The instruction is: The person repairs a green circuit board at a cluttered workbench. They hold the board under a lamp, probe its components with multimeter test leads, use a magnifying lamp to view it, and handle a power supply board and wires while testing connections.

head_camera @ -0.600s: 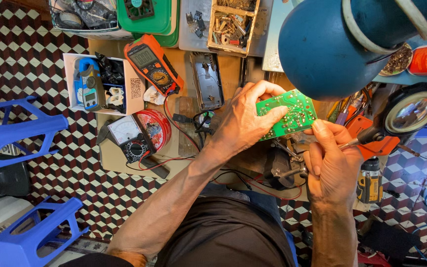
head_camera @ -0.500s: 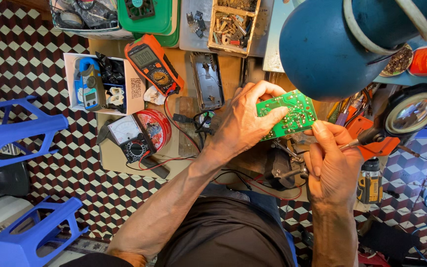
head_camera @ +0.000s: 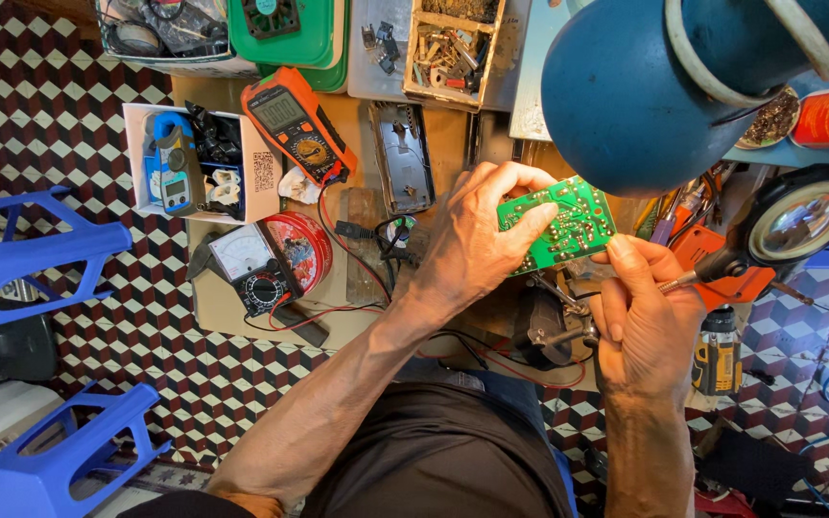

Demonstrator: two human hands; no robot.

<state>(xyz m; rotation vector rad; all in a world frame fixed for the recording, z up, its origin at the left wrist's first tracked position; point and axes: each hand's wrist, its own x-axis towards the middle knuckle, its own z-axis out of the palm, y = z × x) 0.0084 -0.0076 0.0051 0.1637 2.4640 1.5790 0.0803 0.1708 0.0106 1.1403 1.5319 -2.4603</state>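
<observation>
1. A view from above looks down on a person's two bare hands working over a cluttered workbench (head_camera: 357,317) set on a checkered floor.
2. The landmark is a small green circuit board (head_camera: 558,225), held up in the air above the bench near the middle right of the view.
3. The left hand (head_camera: 477,240) closes around the board's left end, thumb on its face and fingers curled over its top edge.
4. The right hand (head_camera: 640,321) sits just below and right of the board, thumb tip touching the board's lower right corner. Its fingers are closed around a slim metal tool (head_camera: 678,281) that points away to the right.
5. Directly above and right of the board hangs a large blue lamp shade (head_camera: 645,96).
6. Well left of the board lie an orange multimeter (head_camera: 295,120), a round red tin (head_camera: 299,249) and a dial meter (head_camera: 251,269).
7. Right of the board stands a round magnifier (head_camera: 798,221).
8. Far left of the board are two blue plastic stools (head_camera: 31,254).
</observation>
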